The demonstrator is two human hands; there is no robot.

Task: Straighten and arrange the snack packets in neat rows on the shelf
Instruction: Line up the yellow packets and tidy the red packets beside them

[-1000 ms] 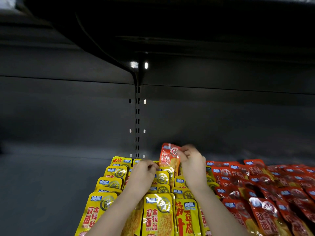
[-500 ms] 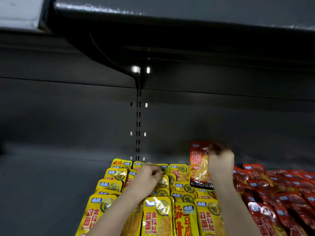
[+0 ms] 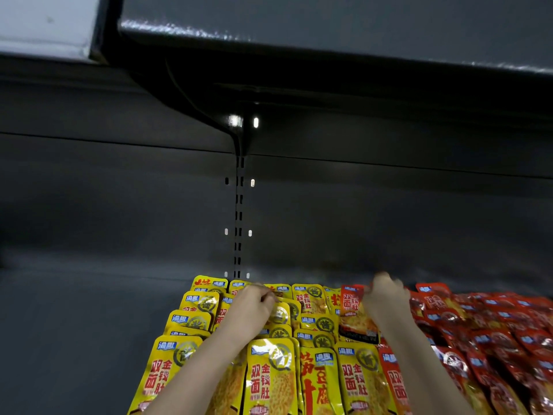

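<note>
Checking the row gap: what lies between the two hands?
In the head view, overlapping yellow packets lie between the left hand and the right hand, plus the orange packet that the right hand pinches.

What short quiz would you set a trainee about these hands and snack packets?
1. True or false: the red packets lie to the right of the yellow packets.
2. Which hand holds the orange packet? A. left hand B. right hand
3. Fill in: the left hand rests on the ___ packets.
Key: 1 true; 2 B; 3 yellow.
</note>
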